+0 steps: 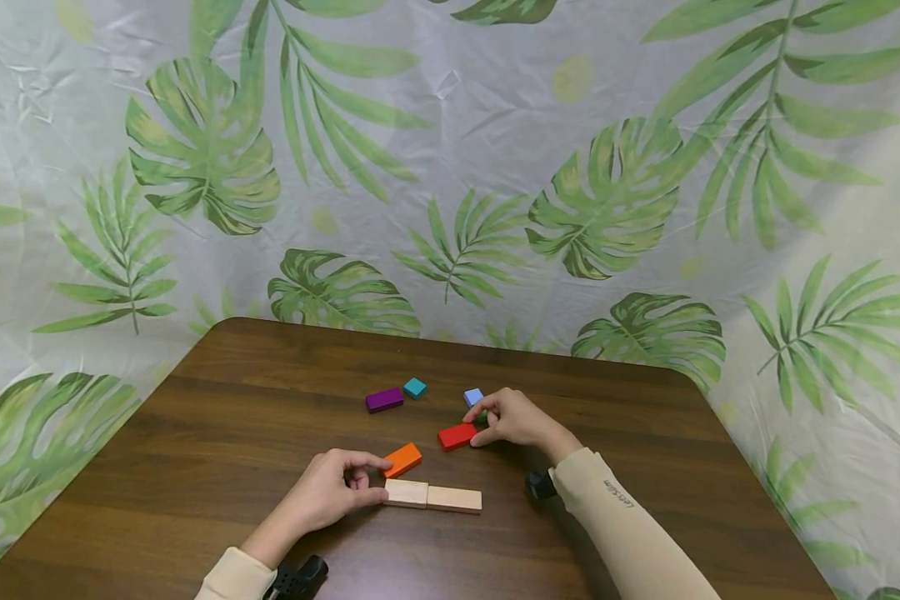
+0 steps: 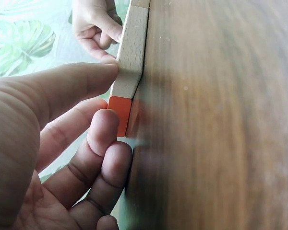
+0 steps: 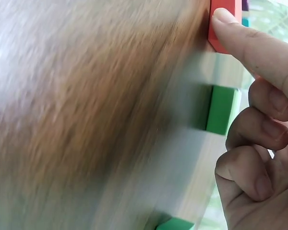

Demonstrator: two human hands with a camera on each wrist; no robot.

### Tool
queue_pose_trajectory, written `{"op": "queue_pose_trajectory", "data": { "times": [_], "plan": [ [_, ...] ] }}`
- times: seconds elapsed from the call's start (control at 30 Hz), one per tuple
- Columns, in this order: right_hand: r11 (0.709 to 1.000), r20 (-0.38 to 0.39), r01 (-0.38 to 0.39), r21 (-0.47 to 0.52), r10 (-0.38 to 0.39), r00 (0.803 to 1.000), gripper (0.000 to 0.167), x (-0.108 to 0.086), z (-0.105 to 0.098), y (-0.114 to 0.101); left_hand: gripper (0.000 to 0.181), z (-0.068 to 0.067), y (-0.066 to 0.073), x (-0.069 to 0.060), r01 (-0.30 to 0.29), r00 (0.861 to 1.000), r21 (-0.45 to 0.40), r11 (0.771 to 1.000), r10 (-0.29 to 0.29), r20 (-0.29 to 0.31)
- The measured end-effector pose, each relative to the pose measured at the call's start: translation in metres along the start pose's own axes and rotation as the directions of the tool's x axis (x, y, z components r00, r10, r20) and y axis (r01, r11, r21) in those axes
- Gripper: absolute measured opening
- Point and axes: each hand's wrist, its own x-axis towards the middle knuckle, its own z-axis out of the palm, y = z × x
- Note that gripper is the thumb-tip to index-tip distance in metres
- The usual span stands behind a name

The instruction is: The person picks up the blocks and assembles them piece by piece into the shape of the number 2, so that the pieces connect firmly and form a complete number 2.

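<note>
Head view: red block (image 1: 453,438), lengthwise toward tabletop's (image 1: 270,392) left edge, is being pinched by right grip (image 1: 517,419); orange block (image 1: 403,460) and wood (image 1: 407,493) are being touched by spread left grip (image 1: 326,492).

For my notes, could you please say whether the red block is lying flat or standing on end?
Lying flat: in the head view, the red block shows a broad top and a thin front side.

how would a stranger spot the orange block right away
On the brown table, find two pale wooden blocks lying end to end. Just beyond the left one, by the left hand, lies the orange block. Its colour sets it apart from them and the nearby red block.
</note>
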Motion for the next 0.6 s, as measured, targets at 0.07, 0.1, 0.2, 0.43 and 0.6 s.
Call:
{"op": "queue_pose_trajectory", "data": {
  "times": [0.07, 0.1, 0.2, 0.43, 0.6],
  "plan": [
    [1.000, 0.002, -0.004, 0.004, 0.004, 1.000, 0.029, 0.001, 0.001, -0.002, 0.032, 0.000, 0.000, 0.000, 0.003, 1.000, 0.002, 1.000, -0.003, 0.000],
    [1.000, 0.003, -0.005, 0.007, 0.005, 1.000, 0.029, 0.002, 0.002, -0.003, 0.032, 0.000, 0.000, 0.000, 0.005, 1.000, 0.003, 1.000, -0.005, 0.000],
    [1.000, 0.006, -0.004, 0.009, 0.003, 1.000, 0.029, 0.004, 0.004, -0.006, 0.032, 0.000, 0.000, 0.000, 0.007, 1.000, 0.008, 1.000, -0.007, -0.001],
    [0.999, 0.017, 0.030, 0.017, -0.030, 0.999, 0.028, 0.009, 0.010, -0.010, 0.031, 0.000, -0.001, 0.000, 0.009, 1.000, 0.008, 1.000, -0.009, 0.000],
    [0.998, 0.024, 0.059, 0.017, -0.059, 0.998, 0.027, 0.012, 0.013, -0.015, 0.032, 0.001, -0.001, 0.000, 0.010, 1.000, 0.002, 1.000, -0.010, -0.002]
  ]
}}
